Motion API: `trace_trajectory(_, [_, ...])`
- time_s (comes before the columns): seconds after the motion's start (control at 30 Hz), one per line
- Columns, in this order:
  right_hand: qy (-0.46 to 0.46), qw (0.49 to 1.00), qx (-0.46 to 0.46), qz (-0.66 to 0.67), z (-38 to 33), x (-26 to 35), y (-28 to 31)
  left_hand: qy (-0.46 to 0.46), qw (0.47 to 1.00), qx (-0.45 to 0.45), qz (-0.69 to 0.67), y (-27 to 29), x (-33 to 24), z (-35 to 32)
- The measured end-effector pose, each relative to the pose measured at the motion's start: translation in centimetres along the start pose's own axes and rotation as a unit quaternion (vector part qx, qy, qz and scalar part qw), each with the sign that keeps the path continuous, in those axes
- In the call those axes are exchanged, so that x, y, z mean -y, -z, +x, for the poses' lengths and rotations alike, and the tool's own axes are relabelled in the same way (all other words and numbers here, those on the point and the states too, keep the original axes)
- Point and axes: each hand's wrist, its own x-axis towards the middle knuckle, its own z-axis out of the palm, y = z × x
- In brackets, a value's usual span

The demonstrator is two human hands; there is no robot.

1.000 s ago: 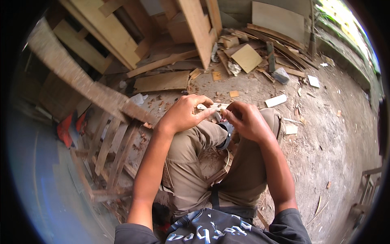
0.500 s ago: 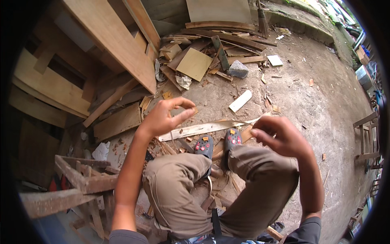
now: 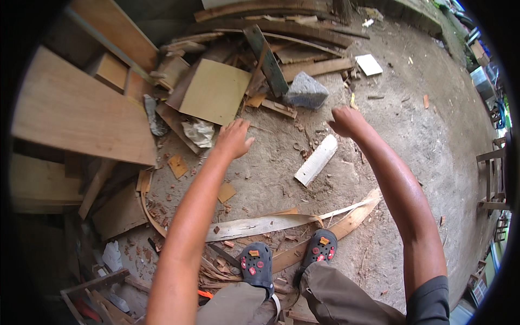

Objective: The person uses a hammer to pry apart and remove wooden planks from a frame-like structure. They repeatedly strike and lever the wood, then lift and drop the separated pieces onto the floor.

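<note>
The hands are apart, the left hand (image 3: pixel 234 139) by a yellowish board (image 3: pixel 214 92), the right hand (image 3: pixel 346 120) curled; I cannot tell if either grips anything. Between them, a white strip (image 3: pixel 317 161) runs near-left to far-right, its far end closer to the right hand. A grey stone (image 3: pixel 307 90) lies beyond.

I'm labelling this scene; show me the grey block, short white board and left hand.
Grey block (image 3: pixel 307 91), head view: middle of its visible surface.
Short white board (image 3: pixel 317 160), head view: middle of its upper face.
Left hand (image 3: pixel 233 140), head view: back of the hand.
</note>
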Motion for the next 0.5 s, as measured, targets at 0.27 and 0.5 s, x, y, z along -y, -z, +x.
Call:
trace_trajectory(0.27, [0.008, 0.944, -0.254, 0.211, 7.5, -0.4, -4.0, 0.214, 0.947, -0.203, -0.127, -14.5, -1.9, 3.9])
trace_trajectory(0.5, [-0.122, 0.843, -0.422, 0.311, 18.6, -5.2, -3.5, 0.288, 0.938, -0.188, -0.043, -15.0, -5.0, 5.5])
